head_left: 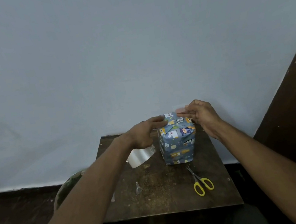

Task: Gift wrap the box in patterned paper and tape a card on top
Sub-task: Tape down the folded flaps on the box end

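Head view, items largest to smallest, w/ risks noted.

1. Table point(157, 197) – small, dark, worn top, sitting against a pale wall. Everything is sitting on it.

2. Box point(177, 142) – already covered in blue animal-print paper, standing upright at the far right part of the table. Top flaps are folded in but looking only partly sealed. Risk: flaps springing open if the pressing fingers are letting go before tape is going down.

3. Tape roll point(140, 156) – clear, wide, lying just left of the box, partly hidden under the left wrist.

4. Left hand point(143, 134) – fingers stretched out flat, tips touching the box's top left edge, gripping nothing. Risk: pushing sideways and sliding the box.

5. Right hand point(202, 116) – pinching a short tape strip point(180, 110) over the box top, near the seam. Risk: strip folding on itself, sticking to fingers, or landing crooked & wrinkling the paper.

6. Scissors point(202, 181) – yellow handles, lying near the table's front right, well apart from the box. Risk: an elbow knocking them off.

7. Tape scraps point(139, 187) – crumpled clear bits, front left.

Card: not seeing one anywhere; that step is looking undone.
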